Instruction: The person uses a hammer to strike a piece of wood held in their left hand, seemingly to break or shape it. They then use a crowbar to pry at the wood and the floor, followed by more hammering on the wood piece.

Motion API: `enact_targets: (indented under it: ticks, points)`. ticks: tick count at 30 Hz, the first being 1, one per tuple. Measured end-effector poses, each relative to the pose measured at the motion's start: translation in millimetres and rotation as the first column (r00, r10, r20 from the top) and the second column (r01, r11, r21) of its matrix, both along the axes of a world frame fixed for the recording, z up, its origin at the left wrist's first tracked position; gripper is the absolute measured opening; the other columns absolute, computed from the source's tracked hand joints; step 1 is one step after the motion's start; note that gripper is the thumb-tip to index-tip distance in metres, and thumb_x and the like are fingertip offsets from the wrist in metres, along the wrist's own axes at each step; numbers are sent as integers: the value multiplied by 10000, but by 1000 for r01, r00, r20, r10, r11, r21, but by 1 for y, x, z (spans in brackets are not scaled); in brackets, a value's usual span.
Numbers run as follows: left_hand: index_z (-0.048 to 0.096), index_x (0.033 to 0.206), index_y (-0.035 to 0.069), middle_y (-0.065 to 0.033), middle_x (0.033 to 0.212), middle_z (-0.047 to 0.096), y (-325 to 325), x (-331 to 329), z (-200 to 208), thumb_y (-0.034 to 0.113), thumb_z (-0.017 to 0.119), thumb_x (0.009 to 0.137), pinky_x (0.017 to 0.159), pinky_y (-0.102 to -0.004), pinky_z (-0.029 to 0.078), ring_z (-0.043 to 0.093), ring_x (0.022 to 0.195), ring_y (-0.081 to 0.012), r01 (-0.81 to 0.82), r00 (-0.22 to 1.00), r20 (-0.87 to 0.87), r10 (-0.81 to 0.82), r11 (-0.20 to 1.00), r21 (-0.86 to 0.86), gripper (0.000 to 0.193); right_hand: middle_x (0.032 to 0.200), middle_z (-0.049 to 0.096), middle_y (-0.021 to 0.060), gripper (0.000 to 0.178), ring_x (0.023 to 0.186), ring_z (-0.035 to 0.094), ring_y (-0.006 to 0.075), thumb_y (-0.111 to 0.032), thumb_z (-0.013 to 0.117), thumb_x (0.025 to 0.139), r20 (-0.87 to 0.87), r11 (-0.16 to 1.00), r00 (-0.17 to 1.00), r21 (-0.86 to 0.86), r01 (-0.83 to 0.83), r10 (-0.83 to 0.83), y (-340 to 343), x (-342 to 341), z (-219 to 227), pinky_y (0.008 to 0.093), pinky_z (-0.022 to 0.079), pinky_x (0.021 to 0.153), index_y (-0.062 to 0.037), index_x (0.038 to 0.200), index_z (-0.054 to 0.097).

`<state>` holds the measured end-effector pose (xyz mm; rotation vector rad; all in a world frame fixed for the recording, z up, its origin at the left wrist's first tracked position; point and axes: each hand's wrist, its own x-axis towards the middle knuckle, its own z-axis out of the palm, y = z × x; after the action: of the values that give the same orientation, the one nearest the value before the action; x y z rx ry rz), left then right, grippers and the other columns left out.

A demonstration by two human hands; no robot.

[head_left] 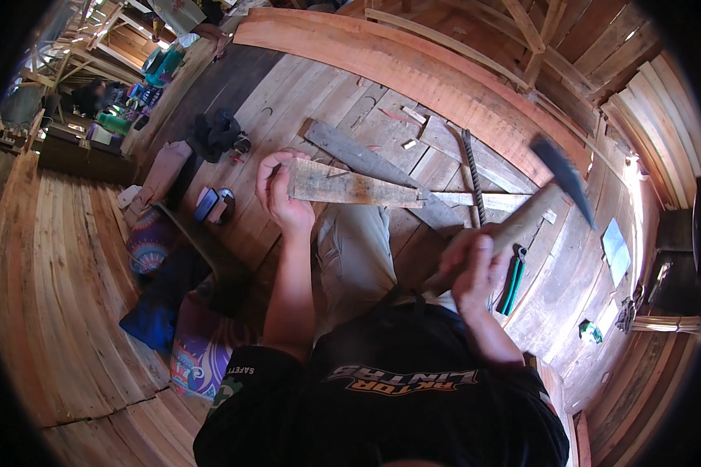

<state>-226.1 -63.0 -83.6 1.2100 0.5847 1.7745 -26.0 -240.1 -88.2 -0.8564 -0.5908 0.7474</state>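
Plank floor fills the view, boards running toward 1 o'clock, a curved reddish beam along its far edge at 12.

Short weathered wooden slat lies near centre, level, over the person's knee. Left hand grips its left end, fingers curled together over the top edge and clamped on the wood. Beneath the slat a darker grey board angles from 11 toward 4.

Right hand, at 4 o'clock from the slat, is closed tight around the wooden handle of a hammer; its dark head is raised toward 2 o'clock, blurred, well clear of the slat.

Ribbed steel bar lies on the floor just right of the slat's end. Green-handled pliers lie just beside the right hand at 3. Dark bundle of cloth sits at 10.
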Motion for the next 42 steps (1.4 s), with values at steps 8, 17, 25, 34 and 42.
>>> enact_targets:
  ticks: [8, 17, 25, 34, 42]
  points:
    - [520, 924, -10, -173, 904, 587, 6, -4, -10, 111, 463, 834, 805, -374, 493, 581, 824, -254, -57, 998, 20, 57, 998, 1, 161, 615, 533, 55, 213, 552, 560, 152, -178, 567, 917, 229, 720, 771, -579, -382, 594, -5, -13, -22, 309, 458, 517, 2, 1002, 494]
    - [513, 933, -11, -175, 896, 576, 9, 8, -6, 118, 434, 836, 786, -382, 495, 584, 814, -263, -65, 998, 24, 65, 998, -5, 179, 696, 521, 62, 247, 577, 526, 150, -224, 505, 950, 247, 976, 957, -192, -106, 153, 5, 4, -53, 269, 431, 514, -6, 1064, 477]
    - [501, 955, 17, -166, 887, 571, 7, -2, -10, 151, 440, 864, 783, -380, 490, 581, 817, -263, -107, 993, 45, 108, 994, -22, 173, 669, 523, 42, 222, 537, 506, 137, -200, 540, 934, 219, 817, 861, -485, -312, 459, 2, -2, -24, 275, 415, 494, -27, 1059, 479]
    - [473, 1035, 50, -35, 1013, 464, 25, 33, 23, 112, 551, 891, 894, -252, 338, 432, 971, -119, -44, 993, -113, 20, 975, -216, 176, 599, 482, 36, 154, 425, 461, 112, -170, 525, 938, 104, 962, 993, -258, 87, -62, 10, 49, 7, 238, 379, 378, -42, 925, 439]
    - [475, 1039, 25, -69, 983, 492, 95, 60, 39, 92, 579, 862, 839, -261, 378, 468, 920, -139, 31, 972, -219, -91, 964, -265, 216, 583, 484, 13, 136, 405, 440, 93, -183, 537, 936, 125, 864, 986, -503, -30, 107, -16, 35, -23, 224, 367, 377, -52, 940, 499]
